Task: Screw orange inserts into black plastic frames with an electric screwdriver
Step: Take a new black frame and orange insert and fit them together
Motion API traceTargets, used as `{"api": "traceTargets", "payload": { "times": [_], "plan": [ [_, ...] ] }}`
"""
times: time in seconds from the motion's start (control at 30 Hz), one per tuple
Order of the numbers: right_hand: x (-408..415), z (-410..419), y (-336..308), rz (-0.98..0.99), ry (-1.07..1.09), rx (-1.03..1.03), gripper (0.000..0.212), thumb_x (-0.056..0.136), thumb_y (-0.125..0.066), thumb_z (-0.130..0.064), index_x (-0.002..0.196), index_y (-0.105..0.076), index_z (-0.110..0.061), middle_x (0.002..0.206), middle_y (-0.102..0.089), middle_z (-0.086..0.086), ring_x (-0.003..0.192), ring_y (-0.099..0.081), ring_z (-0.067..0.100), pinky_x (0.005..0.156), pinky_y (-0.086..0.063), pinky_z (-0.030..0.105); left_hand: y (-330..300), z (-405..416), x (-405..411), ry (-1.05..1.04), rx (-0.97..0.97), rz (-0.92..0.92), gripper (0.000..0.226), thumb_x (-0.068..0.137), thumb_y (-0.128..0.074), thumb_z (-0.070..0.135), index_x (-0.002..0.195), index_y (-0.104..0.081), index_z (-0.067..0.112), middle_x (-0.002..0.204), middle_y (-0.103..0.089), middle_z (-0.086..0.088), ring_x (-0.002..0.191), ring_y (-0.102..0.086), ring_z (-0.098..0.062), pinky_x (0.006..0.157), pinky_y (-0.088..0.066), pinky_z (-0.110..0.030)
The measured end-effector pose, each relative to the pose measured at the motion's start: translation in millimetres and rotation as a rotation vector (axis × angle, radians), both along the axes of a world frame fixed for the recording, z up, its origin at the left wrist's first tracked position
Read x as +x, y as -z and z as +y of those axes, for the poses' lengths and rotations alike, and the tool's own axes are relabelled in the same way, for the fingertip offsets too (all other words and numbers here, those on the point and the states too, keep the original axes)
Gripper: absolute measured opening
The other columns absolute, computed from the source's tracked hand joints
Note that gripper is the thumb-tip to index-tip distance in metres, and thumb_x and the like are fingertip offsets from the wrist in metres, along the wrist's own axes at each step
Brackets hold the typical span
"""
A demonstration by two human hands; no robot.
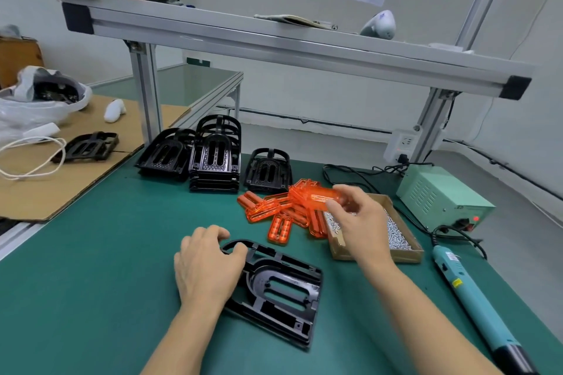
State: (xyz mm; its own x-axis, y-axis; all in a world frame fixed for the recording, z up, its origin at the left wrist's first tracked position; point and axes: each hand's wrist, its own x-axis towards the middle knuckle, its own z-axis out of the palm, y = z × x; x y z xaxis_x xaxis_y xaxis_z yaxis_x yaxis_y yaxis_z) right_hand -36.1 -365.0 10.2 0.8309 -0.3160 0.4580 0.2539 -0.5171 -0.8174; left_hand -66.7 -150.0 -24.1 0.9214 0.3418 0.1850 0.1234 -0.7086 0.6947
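A black plastic frame (283,289) lies flat on the green mat in front of me. My left hand (207,265) grips its rounded upper-left end, thumb over the rim. My right hand (359,219) pinches one orange insert (316,195) and holds it in the air above a heap of orange inserts (274,213). A teal electric screwdriver (469,292) lies on the mat at the right, with no hand on it. A cardboard box of small silver screws (396,234) sits partly hidden behind my right hand.
Stacks of black frames (213,155) stand at the back of the mat, one single frame (268,170) beside them. A green power supply (441,198) with cables sits at the right. An aluminium shelf (274,46) spans overhead. Cardboard (61,179) with a bag lies left.
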Motion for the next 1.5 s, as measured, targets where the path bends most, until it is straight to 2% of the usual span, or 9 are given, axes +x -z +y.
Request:
{"api": "traceTargets", "payload": {
  "times": [0.1,0.23,0.4,0.53,0.8,1.1,1.27,1.37,1.5],
  "plan": [
    [-22.5,-0.5,2.5,0.168,-0.217,0.584,0.024,0.083,-0.071,-0.006,0.106,-0.070,-0.012,0.073,-0.066,-0.006,0.066,-0.062,0.009,0.068,-0.057,0.024,-2.9,-2.6,-4.7,0.119,-0.127,-0.254,0.020,0.083,-0.066,0.022,0.101,-0.061,0.030,0.108,-0.059,0.013,0.106,-0.048,-0.014,0.093,-0.034,-0.029],
    [-51.5,5.5,3.9,0.236,-0.380,0.788,0.033,0.068,-0.075,-0.015,0.100,-0.073,-0.009,0.082,-0.067,0.004,0.070,-0.064,0.014,0.063,-0.055,0.021,-9.4,-10.6,-12.5,0.465,-0.444,-0.339,0.041,0.080,-0.073,0.015,0.111,-0.062,0.040,0.107,-0.056,0.029,0.101,-0.048,0.006,0.084,-0.032,-0.001],
    [-72.5,12.1,1.4,0.231,-0.443,0.747,0.045,0.060,-0.078,-0.021,0.103,-0.072,-0.008,0.092,-0.068,0.011,0.075,-0.066,0.013,0.064,-0.055,0.023,-11.4,-16.5,-16.2,0.713,-0.575,-0.286,0.056,0.072,-0.073,0.027,0.122,-0.059,0.046,0.112,-0.060,0.021,0.096,-0.054,0.002,0.086,-0.037,-0.007],
    [-78.7,11.4,-0.9,0.249,-0.459,0.737,0.049,0.059,-0.080,-0.021,0.104,-0.072,-0.007,0.090,-0.068,0.010,0.075,-0.066,0.013,0.063,-0.054,0.023,-10.1,-17.5,-16.7,0.713,-0.724,-0.238,0.054,0.069,-0.077,0.025,0.117,-0.063,0.046,0.112,-0.067,0.002,0.100,-0.060,-0.009,0.086,-0.043,-0.011],
    [-79.8,11.7,-0.5,0.272,-0.454,0.720,0.050,0.053,-0.082,-0.022,0.099,-0.073,-0.006,0.084,-0.070,0.008,0.070,-0.066,0.012,0.060,-0.054,0.023,-14.7,-17.5,-19.3,0.717,-0.862,-0.189,0.047,0.067,-0.083,0.021,0.111,-0.070,0.031,0.103,-0.072,-0.005,0.088,-0.061,-0.012,0.088,-0.051,-0.030],
    [-81.4,9.4,-4.3,0.373,-0.502,0.670,0.035,0.065,-0.076,-0.031,0.088,-0.071,-0.006,0.072,-0.068,0.012,0.058,-0.064,0.016,0.054,-0.055,0.023,-16.4,-22.2,-20.7,0.727,-1.030,-0.172,0.046,0.067,-0.072,0.011,0.112,-0.066,0.014,0.094,-0.074,-0.007,0.084,-0.065,-0.013,0.078,-0.051,-0.018],
    [-81.3,24.6,2.6,0.445,-0.473,0.626,0.013,0.081,-0.072,-0.008,0.088,-0.061,-0.003,0.073,-0.072,0.012,0.065,-0.071,0.019,0.055,-0.056,0.025,-11.1,-32.8,-24.4,0.779,-1.015,-0.134,0.035,0.080,-0.066,0.013,0.114,-0.056,0.010,0.101,-0.072,-0.011,0.091,-0.068,-0.020,0.083,-0.051,-0.025],
    [-80.3,33.5,3.4,0.434,-0.460,0.493,0.009,0.083,-0.073,-0.010,0.085,-0.065,-0.009,0.073,-0.072,0.004,0.070,-0.071,0.014,0.060,-0.056,0.024,-10.2,-32.9,-24.9,0.800,-0.913,-0.156,0.019,0.089,-0.060,0.006,0.103,-0.069,0.014,0.093,-0.073,-0.006,0.080,-0.066,-0.013,0.072,-0.049,-0.018],
    [-74.4,24.6,-5.9,0.235,-0.362,0.135,0.024,0.082,-0.075,-0.019,0.103,-0.068,-0.031,0.094,-0.067,-0.007,0.081,-0.062,0.008,0.077,-0.052,0.028,-12.0,-20.1,-17.4,0.786,-0.879,-0.061,0.027,0.082,-0.060,0.018,0.105,-0.073,0.024,0.073,-0.057,-0.001,0.061,-0.044,-0.009,0.057,-0.039,-0.017]
  ]
}}
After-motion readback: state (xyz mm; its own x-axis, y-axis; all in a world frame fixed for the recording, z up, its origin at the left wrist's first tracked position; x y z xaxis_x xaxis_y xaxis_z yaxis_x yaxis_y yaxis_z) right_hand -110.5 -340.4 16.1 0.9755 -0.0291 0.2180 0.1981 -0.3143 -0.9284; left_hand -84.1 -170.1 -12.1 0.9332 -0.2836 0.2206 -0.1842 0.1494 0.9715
